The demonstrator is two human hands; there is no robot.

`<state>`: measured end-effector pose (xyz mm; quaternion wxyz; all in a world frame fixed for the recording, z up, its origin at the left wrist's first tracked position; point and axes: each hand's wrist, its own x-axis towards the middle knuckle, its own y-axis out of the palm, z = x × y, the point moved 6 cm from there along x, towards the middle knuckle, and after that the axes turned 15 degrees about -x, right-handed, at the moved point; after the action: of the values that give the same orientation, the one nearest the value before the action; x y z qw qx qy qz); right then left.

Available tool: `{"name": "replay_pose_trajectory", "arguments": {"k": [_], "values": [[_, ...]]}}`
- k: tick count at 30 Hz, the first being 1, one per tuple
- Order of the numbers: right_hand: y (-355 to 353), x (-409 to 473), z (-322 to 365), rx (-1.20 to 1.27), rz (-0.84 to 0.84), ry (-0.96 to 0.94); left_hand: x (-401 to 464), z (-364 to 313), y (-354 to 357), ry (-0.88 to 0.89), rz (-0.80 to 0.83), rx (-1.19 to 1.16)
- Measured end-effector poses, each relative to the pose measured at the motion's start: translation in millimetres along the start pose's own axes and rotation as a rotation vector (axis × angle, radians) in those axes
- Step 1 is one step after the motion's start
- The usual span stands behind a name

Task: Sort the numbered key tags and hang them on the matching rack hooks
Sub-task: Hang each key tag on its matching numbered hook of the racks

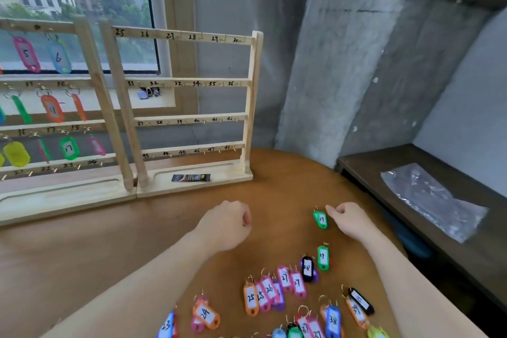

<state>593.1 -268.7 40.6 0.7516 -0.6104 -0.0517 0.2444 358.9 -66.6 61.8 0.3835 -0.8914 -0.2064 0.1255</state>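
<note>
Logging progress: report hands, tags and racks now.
Left hand curled, holding nothing. Right hand beside green tag, grip unclear. Right rack hooks bare. Loose tags spread near table edge. Nothing in the way.

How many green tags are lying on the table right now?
3 at least: green tag 19 beside the right hand, green tag 29 nearer, and one cut off at the bottom edge. More may lie out of view.
</note>
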Motion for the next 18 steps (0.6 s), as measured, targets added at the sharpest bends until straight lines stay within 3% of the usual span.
{"name": "replay_pose_trajectory", "arguments": {"k": [3, 6, 10, 13, 18], "values": [[5.3, 1.0, -3.5, 0.050, 0.023, -0.039, 13.5, -8.1, 24.7, 0.005, 0.057, -0.036], [8.4, -2.3, -6.3, -0.071, -0.049, -0.082, 28.2, -23.5, 49.7, 0.043, 0.089, -0.087], [2.9, -2.3, -12.2, -0.073, -0.229, -0.156, 56.9, -49.2, 75.0, 0.134, -0.009, -0.223], [6.4, -0.8, -17.0, -0.043, -0.262, -0.212, 78.2, -59.8, 95.1, 0.215, -0.116, -0.254], [10.6, 3.4, -21.1, -0.021, -0.310, -0.263, 100.0, -72.0, 112.5, 0.343, -0.160, -0.266]]}}
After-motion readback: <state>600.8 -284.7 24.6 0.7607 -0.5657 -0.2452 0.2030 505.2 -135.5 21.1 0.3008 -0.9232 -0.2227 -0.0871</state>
